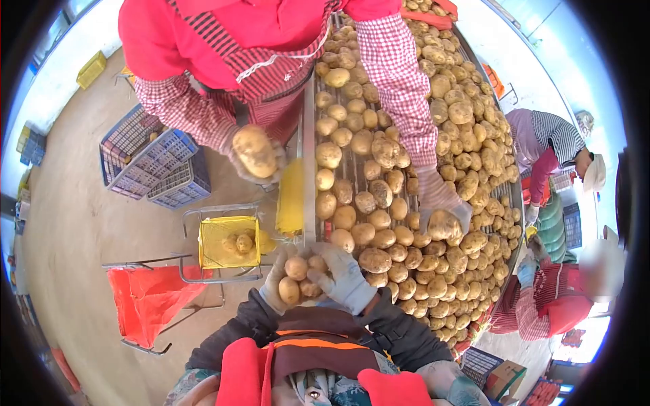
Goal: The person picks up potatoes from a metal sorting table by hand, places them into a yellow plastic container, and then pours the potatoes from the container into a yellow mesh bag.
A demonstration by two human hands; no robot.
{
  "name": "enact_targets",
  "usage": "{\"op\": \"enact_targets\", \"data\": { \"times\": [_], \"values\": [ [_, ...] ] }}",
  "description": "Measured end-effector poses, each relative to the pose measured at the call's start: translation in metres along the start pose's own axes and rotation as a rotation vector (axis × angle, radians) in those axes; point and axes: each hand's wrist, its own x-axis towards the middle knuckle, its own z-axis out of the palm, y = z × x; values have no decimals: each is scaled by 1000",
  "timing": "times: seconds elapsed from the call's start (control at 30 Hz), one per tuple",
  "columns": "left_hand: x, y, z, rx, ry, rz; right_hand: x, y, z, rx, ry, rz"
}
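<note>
Several small potatoes (296, 268) are cupped between my two gloved hands, close to my body and left of the sorting table's edge. My left hand (274, 284) wraps round them from the left, fingers partly hidden behind them. From the other side my right hand (345, 279), in a pale grey glove, closes on the same bunch. Beside my right hand, a thick layer of potatoes (374, 260) covers the sorting table (309, 155). A yellow mesh bag (290, 199) hangs at the table's edge, just beyond my hands.
Opposite, a person in red holds a large potato (254, 150) and reaches onto the pile with a gloved hand (443, 203). Blue crates (150, 152), a yellow-lined frame (229, 242) with potatoes and a red bag (152, 298) on a stand are left. Two people work right.
</note>
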Motion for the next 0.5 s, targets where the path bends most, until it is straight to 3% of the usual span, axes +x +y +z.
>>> {"op": "enact_targets", "data": {
  "times": [0.07, 0.1, 0.17, 0.2, 0.33, 0.37, 0.4, 0.47, 0.5],
  "values": [
    [-6, 0, -4, 30, -17, -62, 0, 39, -7, -156, 40, -252],
    [-11, -1, 13, 16, 24, -68, 23, 34, -26, -482, 35, 156],
    [-16, -1, 11, -13, 32, -77, 66, 96, -47, -850, 461, 358],
    [-18, -1, 10, -45, 33, -77, 83, 106, -55, -846, 462, 358],
    [-32, -3, -2, -176, -123, -108, 121, 121, -74, -339, 24, 598],
    [-38, -3, 7, -54, 33, -62, 109, 93, -85, -214, 71, 664],
    [-42, -2, 12, 67, 186, -12, 103, 103, -88, -215, 77, 662],
    [-46, -2, 10, 56, 175, 1, 90, 120, -101, -61, -30, 274],
    [-48, -2, 10, 48, 168, 9, 89, 118, -105, -49, 5, 370]
  ]
}}
